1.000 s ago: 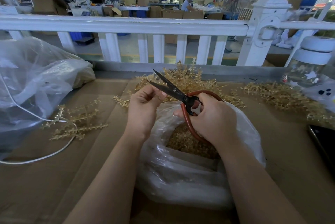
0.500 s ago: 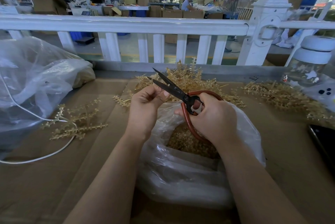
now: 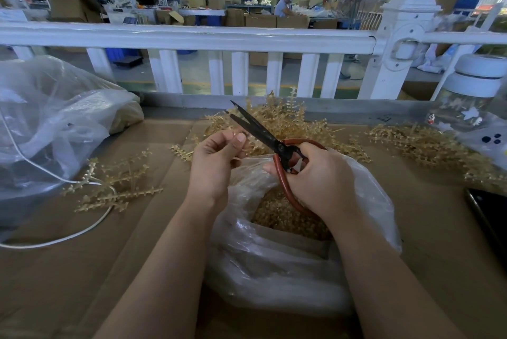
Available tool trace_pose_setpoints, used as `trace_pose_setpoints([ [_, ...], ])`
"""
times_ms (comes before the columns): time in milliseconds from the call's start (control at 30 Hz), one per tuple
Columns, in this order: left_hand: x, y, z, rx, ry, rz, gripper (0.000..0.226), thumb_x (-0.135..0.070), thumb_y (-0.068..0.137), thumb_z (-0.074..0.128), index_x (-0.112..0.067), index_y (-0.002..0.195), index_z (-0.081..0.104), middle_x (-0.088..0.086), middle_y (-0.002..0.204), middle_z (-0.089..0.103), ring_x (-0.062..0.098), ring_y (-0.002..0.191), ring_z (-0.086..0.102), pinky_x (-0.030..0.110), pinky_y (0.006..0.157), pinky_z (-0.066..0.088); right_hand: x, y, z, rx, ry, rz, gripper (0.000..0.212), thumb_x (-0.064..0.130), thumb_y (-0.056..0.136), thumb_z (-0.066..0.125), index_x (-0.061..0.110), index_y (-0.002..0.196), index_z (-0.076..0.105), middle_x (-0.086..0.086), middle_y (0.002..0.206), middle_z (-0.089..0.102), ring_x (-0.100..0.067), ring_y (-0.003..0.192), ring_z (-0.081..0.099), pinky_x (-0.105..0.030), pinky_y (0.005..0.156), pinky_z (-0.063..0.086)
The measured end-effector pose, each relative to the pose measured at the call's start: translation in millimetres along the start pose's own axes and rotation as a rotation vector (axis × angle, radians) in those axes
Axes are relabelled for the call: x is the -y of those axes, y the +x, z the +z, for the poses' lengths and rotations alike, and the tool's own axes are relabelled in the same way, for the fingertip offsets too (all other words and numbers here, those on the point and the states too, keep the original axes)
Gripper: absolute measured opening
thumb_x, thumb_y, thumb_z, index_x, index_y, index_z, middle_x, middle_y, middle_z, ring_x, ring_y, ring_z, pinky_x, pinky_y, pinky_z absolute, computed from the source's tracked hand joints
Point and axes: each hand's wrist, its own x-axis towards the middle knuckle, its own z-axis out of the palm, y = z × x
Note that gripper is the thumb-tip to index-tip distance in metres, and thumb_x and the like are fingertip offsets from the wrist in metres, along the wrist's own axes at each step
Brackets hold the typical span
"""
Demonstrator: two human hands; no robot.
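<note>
- Left hand (image 3: 216,157) pinches a gold sprig (image 3: 250,143) above the open bag (image 3: 367,187), mid-counter.
- Right hand (image 3: 318,182) grips the scissors (image 3: 263,132); blades slightly parted, aimed at the far edge, sprig just left of them.

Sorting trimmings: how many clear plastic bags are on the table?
2: a large bag at the left edge, and an open bag below the scissors, holding gold bits. Film by the jar may be another.
</note>
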Motion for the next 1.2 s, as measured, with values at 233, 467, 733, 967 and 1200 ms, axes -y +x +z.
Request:
trace_pose_setpoints([
  [233,-1.8,0.3,-1.8,-0.072,-0.101,-0.091,0.023,-0.004,0.099,0.051,-0.010,0.079,0.060,-0.007,0.061,0.060,0.004,0.056,0.050,0.016,0.056,0.040,0.2,0.1,0.5,0.154,-0.019,0.055,0.046,0.076,0.082,0.058,0.032,0.088,0.068,0.016,0.068,0.065,-0.002,0.063,0.059,-0.022,0.057,0.052],
  [467,3.6,-2.4,0.8,0.157,0.145,-0.084,0.019,-0.013,0.093,0.063,-0.017,0.074,0.065,-0.006,0.071,0.064,0.006,0.064,0.052,0.022,0.064,0.039,1.8,4.6,2.5,0.146,0.502,0.290,0.031,0.054,0.078,0.075,0.023,0.080,0.073,0.008,0.068,0.072,-0.011,0.064,0.068,-0.037,0.063,0.060],
  [733,2.5,-4.9,3.5,0.224,0.172,-0.053,0.017,-0.027,0.080,0.072,-0.029,0.063,0.071,-0.010,0.072,0.065,0.004,0.064,0.050,0.022,0.065,0.038,6.6,6.4,1.6,0.174,0.717,0.288,0.010,0.020,0.089,0.076,0.023,0.081,0.071,0.003,0.071,0.075,-0.011,0.067,0.072,-0.017,0.063,0.056],
  [967,1.3,-4.0,4.2,0.133,0.087,-0.107,0.008,-0.023,0.084,0.074,-0.020,0.078,0.069,0.002,0.082,0.070,0.008,0.066,0.055,0.022,0.065,0.043,6.7,5.2,1.1,0.118,0.664,0.195,0.019,0.015,0.087,0.077,0.026,0.075,0.067,0.000,0.074,0.073,-0.016,0.070,0.071,-0.037,0.071,0.060],
  [1200,1.6,-2.4,5.5,0.042,0.052,-0.100,0.021,-0.010,0.088,0.069,-0.020,0.070,0.069,0.000,0.070,0.068,0.007,0.061,0.054,0.019,0.061,0.044,3.2,4.0,7.8,0.118,0.547,0.172,0.009,0.029,0.086,0.077,0.027,0.082,0.070,0.006,0.076,0.072,-0.012,0.073,0.069,-0.046,0.073,0.060],
])
